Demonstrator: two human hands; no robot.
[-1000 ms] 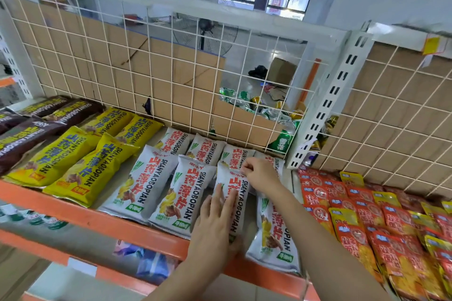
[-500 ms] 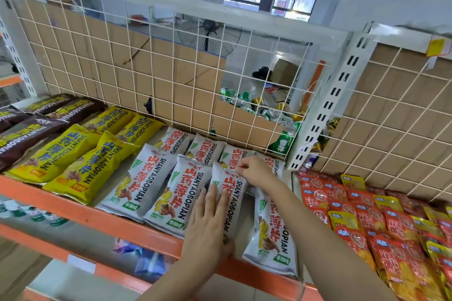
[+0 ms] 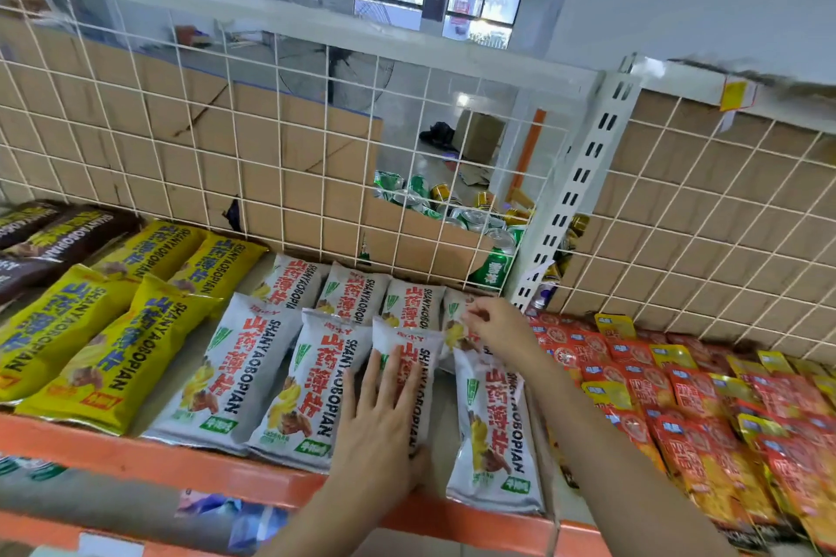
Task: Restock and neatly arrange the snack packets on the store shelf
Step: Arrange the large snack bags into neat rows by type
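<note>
1. Shelf (image 3: 135,448): the straightening stage is judged to be in hand. No fresh stock is seen being carried. The deck is covered across its width with flat-laid packets, and work is confined to the white packets (image 3: 226,371) near the middle.
2. Next move, as judged: the pinched rear packet is to be drawn square with its three neighbours and laid flat while the front row is kept from sliding. The bare strip beside the held front packet is then to be closed.
3. Wire grid panel (image 3: 181,127): the shelf's back wall is formed by it, with cardboard sheets set behind most of it.
4. Red packets (image 3: 701,398): the right bay is filled with these. They overlap loosely and are less orderly than the rest.
5. Yellow packets (image 3: 90,353) and brown packets (image 3: 54,240): these are laid in rows at the left.
6. Cardboard box (image 3: 425,235): it is seen through the grid, behind the shelf. Green and gold drink cans (image 3: 475,222) are held in it, jumbled.
7. White packets: two rows of four are noted, front and rear.
8. Left hand (image 3: 384,425): it is laid flat, fingers straight and slightly spread, on the third front-row packet (image 3: 409,337). Nothing is gripped.
9. Right hand (image 3: 497,326): the top edge of the fourth back-row packet (image 3: 453,321), just before the grid, is pinched between thumb and fingertips. Whether it is lifted cannot be told.
</note>
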